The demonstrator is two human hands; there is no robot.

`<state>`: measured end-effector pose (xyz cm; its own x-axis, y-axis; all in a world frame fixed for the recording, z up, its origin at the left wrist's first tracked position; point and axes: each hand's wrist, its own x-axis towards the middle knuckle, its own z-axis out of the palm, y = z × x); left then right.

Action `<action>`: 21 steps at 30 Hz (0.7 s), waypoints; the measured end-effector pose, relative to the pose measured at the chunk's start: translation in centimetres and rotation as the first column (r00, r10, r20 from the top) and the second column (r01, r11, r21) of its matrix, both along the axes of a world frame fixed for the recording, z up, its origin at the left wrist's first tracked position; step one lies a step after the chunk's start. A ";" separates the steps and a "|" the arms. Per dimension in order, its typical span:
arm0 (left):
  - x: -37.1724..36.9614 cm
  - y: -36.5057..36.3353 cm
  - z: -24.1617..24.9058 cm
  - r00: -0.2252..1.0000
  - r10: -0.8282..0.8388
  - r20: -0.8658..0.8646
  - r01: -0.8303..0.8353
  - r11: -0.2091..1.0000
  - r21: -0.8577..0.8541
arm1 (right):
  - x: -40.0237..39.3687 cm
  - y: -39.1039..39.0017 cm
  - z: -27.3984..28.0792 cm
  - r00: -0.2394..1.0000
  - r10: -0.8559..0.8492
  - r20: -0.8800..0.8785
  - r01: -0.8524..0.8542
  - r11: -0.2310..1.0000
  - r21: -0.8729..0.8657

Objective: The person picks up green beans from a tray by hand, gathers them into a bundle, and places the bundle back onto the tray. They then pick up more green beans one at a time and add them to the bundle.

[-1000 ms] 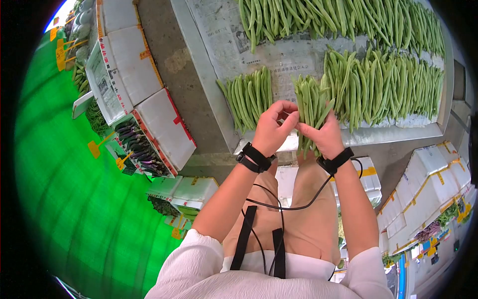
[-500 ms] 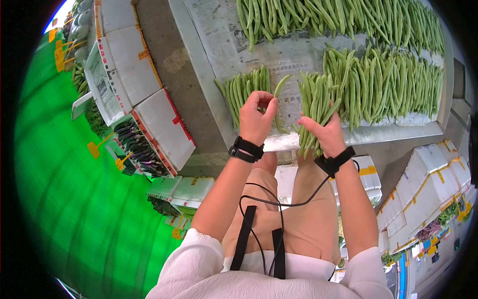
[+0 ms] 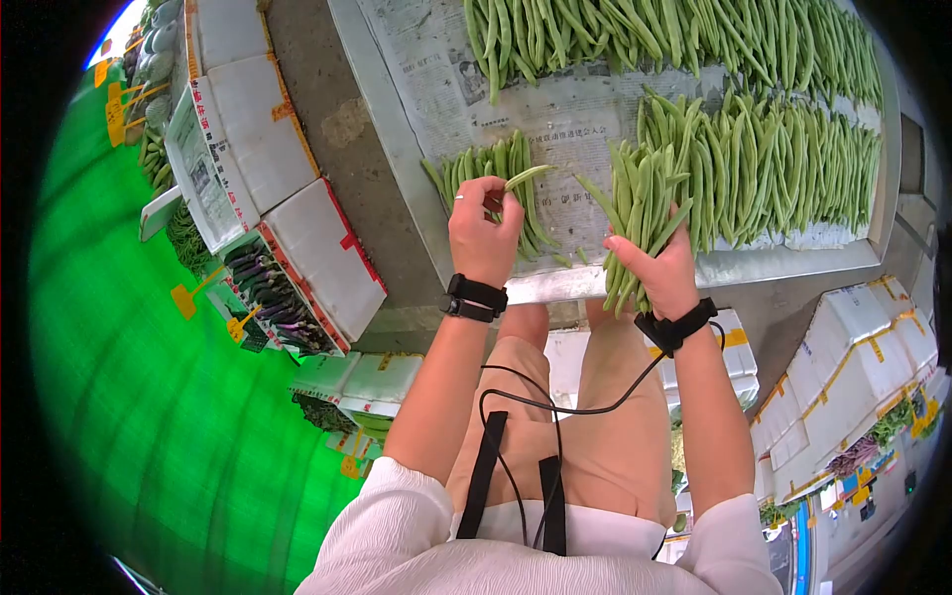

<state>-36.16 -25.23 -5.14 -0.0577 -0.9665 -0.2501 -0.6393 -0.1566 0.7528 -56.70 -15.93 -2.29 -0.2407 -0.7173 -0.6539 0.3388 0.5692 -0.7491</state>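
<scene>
My left hand (image 3: 483,230) pinches a single green bean (image 3: 528,176) over a small pile of beans (image 3: 486,169) laid on newspaper. My right hand (image 3: 661,268) grips a bunch of green beans (image 3: 643,213) upright above the near edge of the metal tray (image 3: 397,169). Both wrists wear black bands, and a cable runs from the right one.
Long rows of green beans (image 3: 773,159) lie on newspaper across the tray, to the right and at the back. White foam boxes (image 3: 258,129) stand to the left, one holding purple eggplants (image 3: 273,293). More white boxes (image 3: 853,367) sit at lower right. Green flooring (image 3: 129,397) spreads to the left.
My left hand has left the bunch and moved left with one bean to the small pile. The right hand has stayed, holding the bunch slightly lower.
</scene>
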 end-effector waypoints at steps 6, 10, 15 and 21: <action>-0.7 0.6 0.4 0.986 0.024 -0.166 0.017 0.970 0.242 | -0.2 -0.2 1.2 0.994 -0.064 0.086 0.062 0.998 0.028; -0.7 0.9 -0.5 0.996 -0.082 0.018 0.079 0.986 0.147 | -0.4 0.1 0.5 0.999 -0.024 0.047 0.023 0.999 0.027; -1.5 0.7 -1.4 0.978 -0.156 0.135 0.129 0.973 0.189 | -0.5 0.6 0.0 1.000 0.001 0.023 -0.002 1.000 0.031; -2.6 0.6 -1.6 0.959 -0.157 0.235 0.102 0.967 0.232 | -0.4 0.5 0.3 0.998 -0.041 0.052 0.037 0.997 0.064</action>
<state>-38.72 -24.66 -6.75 -0.0876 -0.8764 -0.4735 -0.8278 -0.2004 0.5241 -57.11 -15.40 -1.95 -0.2311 -0.6647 -0.7104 0.4003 0.6006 -0.6922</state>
